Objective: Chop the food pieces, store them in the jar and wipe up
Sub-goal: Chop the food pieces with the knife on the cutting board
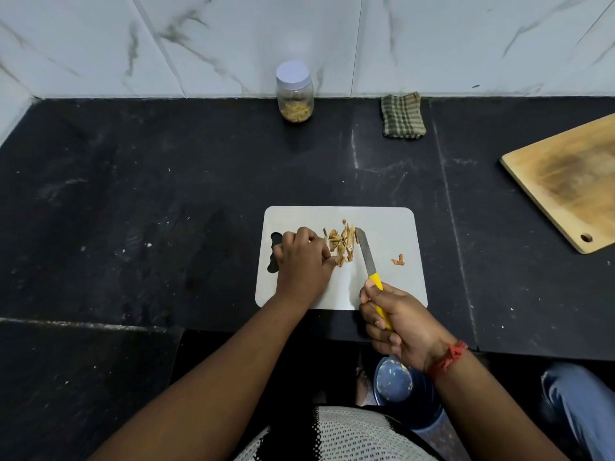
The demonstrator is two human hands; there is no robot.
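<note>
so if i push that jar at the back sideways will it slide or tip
The jar looks tall for its base and only partly filled, so it is probably light and could tip if pushed high. Pushed low, it would likely slide on the smooth dark counter. Its lid is on, so a tip should spill little.

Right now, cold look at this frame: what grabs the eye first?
The white cutting board at the near edge of the black counter, where the right hand grips a yellow-handled knife beside a pile of tan food pieces that the left hand steadies. Behind, against the marble wall, stand a lidded jar and a folded checked cloth; a wooden board lies far right.
</note>
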